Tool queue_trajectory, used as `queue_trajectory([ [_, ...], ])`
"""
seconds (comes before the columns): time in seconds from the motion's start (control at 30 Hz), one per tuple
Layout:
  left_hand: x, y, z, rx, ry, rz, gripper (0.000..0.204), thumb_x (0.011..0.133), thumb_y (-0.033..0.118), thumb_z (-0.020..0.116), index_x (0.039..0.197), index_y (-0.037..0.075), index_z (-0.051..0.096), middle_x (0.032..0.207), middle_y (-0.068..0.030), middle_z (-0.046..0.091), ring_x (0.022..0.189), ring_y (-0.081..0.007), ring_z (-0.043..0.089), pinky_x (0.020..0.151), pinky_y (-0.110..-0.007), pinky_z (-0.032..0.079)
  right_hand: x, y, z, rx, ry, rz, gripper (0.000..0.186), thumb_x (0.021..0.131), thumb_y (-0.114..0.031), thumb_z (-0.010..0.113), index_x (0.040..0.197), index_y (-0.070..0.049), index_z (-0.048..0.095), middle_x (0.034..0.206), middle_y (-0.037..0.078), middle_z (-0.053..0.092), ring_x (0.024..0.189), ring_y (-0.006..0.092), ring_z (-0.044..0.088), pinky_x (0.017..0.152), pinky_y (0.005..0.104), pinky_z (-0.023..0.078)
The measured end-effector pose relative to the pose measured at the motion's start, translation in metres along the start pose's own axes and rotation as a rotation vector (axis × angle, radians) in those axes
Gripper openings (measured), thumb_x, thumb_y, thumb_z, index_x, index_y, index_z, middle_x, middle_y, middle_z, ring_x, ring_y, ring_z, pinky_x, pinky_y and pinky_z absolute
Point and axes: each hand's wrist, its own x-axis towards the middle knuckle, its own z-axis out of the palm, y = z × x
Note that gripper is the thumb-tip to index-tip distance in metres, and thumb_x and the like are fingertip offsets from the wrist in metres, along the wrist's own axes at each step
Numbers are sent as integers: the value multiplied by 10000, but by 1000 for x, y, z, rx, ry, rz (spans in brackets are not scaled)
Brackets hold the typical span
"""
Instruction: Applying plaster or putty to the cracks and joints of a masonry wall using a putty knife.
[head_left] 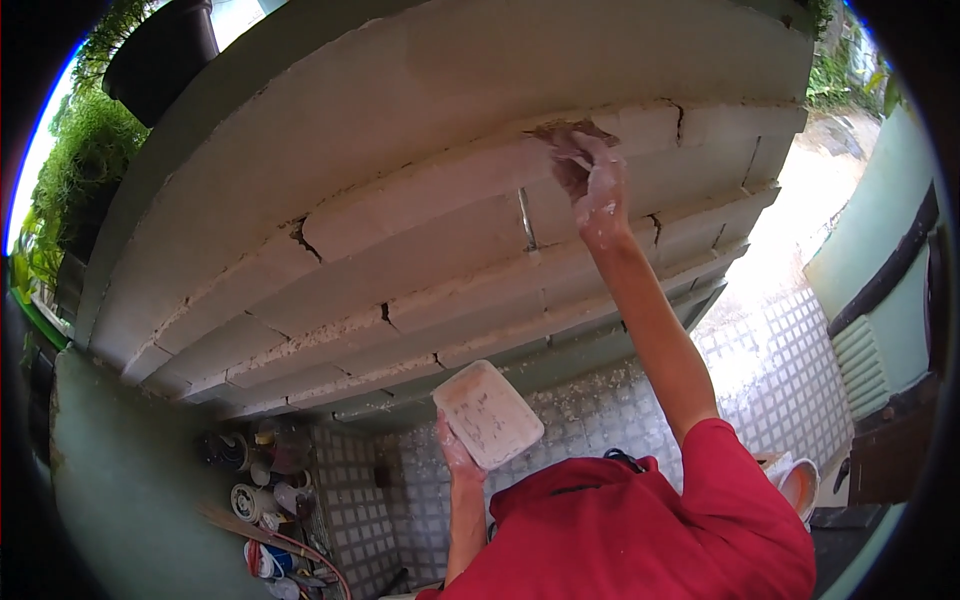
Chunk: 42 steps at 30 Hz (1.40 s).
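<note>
My left hand (458, 450) grips the side of a shallow, rounded rectangular white plastic tub (490, 412), holding it low in front of my body. Pale smears and small grey flecks show on the tub's surface. My right arm reaches far forward and up, and my right hand (592, 180), coated in whitish paste, is at the upper ledge of a stepped block wall (420, 200). Its fingers are curled together against a rough brown patch (570, 130) on that ledge. What they hold, if anything, cannot be made out. Dark cracks run between the blocks.
At the lower left several buckets and jars (260, 500) stand crowded together with a broom (240, 525). A white bucket (800, 485) is at my right. Tiled floor (780, 350) spotted with white bits lies below. A dark planter (160, 60) tops the wall.
</note>
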Motion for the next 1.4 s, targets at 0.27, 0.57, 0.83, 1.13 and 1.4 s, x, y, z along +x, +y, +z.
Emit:
queue_trajectory([
  [0.27, 6, -3, -4, 24, 12, -35, 569, 941, 486, 384, 1341, 82, 415, 1282, -101, 530, 1140, -274, 547, 965, -413, 461, 11, -15, 28, -155, -303, 110, 177, 898, -58, 539, 1017, 69, 568, 924, 142, 635, 863, 220, 646, 801, 308, 576],
  [0.57, -1, 2, -3, -30, -24, -28, 562, 947, 474, 377, 1347, 81, 409, 1299, -103, 514, 1145, -274, 540, 963, -414, 465, 81, -31, 84, -150, -513, 170, 247, 937, -13, 392, 1027, 166, 537, 999, 248, 608, 933, 320, 632, 795, 270, 578],
  [0.83, -12, 9, -22, -37, -27, 39, 573, 944, 479, 379, 1349, 74, 406, 1303, -112, 507, 1155, -279, 533, 962, -420, 466, 30, -59, 83, -256, -490, -5, 211, 912, -16, 437, 993, 130, 567, 959, 185, 644, 935, 252, 640, 820, 296, 568],
  [1.13, -21, 3, -23, 0, 27, 35, 570, 945, 472, 378, 1346, 68, 408, 1306, -119, 506, 1156, -283, 533, 968, -421, 459, 66, -6, 80, -196, -452, 54, 214, 916, -30, 452, 1062, 88, 553, 1093, 182, 599, 906, 276, 631, 829, 311, 576],
  [1.4, -26, 9, -17, -9, 5, 56, 597, 940, 496, 360, 1363, 76, 394, 1320, -114, 498, 1182, -295, 512, 989, -437, 439, 10, -6, 106, -129, -412, 101, 223, 913, -50, 465, 1031, 116, 555, 996, 196, 628, 935, 280, 631, 826, 315, 581],
])
